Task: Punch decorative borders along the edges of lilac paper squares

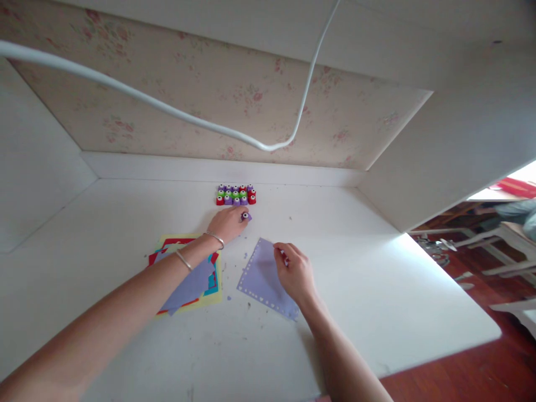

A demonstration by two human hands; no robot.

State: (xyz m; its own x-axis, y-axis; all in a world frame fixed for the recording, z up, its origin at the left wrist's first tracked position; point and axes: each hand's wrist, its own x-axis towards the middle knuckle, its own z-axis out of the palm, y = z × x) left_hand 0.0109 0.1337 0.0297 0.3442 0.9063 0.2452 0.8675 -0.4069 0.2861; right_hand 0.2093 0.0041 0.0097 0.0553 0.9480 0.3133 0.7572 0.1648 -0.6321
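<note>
My left hand [228,223] is closed around a small purple craft punch [245,215] with a white and black button on top. It is just in front of several rows of similar craft punches [235,194] in purple, green and red. My right hand [294,269] pinches the upper edge of a purple sheet of paper [264,272]. Small punched holes run along the left and lower edges of that sheet. Beneath my left forearm lies a stack of coloured paper [188,287], partly hidden, with purple on top and red, blue and yellow showing around it.
Purple paper scraps [229,298] and dark specks are scattered over the white tabletop [343,268]. A white cable [218,129] hangs across the view in front of the floral back panel [247,95]. Past the right table edge are white furniture [508,245] and a reddish floor [452,368].
</note>
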